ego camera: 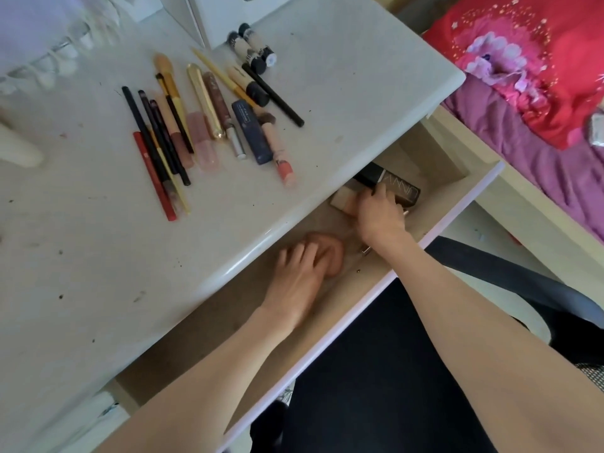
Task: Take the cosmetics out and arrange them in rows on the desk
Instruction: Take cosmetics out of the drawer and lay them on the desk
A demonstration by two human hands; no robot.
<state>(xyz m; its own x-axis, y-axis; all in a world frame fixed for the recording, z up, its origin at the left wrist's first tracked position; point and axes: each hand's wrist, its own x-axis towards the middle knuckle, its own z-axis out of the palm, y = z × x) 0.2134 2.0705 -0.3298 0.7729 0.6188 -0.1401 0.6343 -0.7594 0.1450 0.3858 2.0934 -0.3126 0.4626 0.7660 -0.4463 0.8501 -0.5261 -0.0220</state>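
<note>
Both hands reach into the open drawer (457,204) under the white desk (343,93). My left hand (299,276) lies blurred over a tan makeup sponge (330,253), fingers spread and touching it. My right hand (379,212) curls over a dark foundation bottle (405,189) and a beige block (343,197) deep in the drawer; what exactly it grips is hidden. On the desk, several pencils, brushes and tubes lie side by side, among them a red pencil (153,178), a gold tube (206,99) and a navy tube (251,132).
Two dark-capped bottles (251,47) lie at the desk's back by a white mirror base (228,14). A bed with a red cushion (523,60) stands at the right. A dark chair (506,276) sits below the drawer.
</note>
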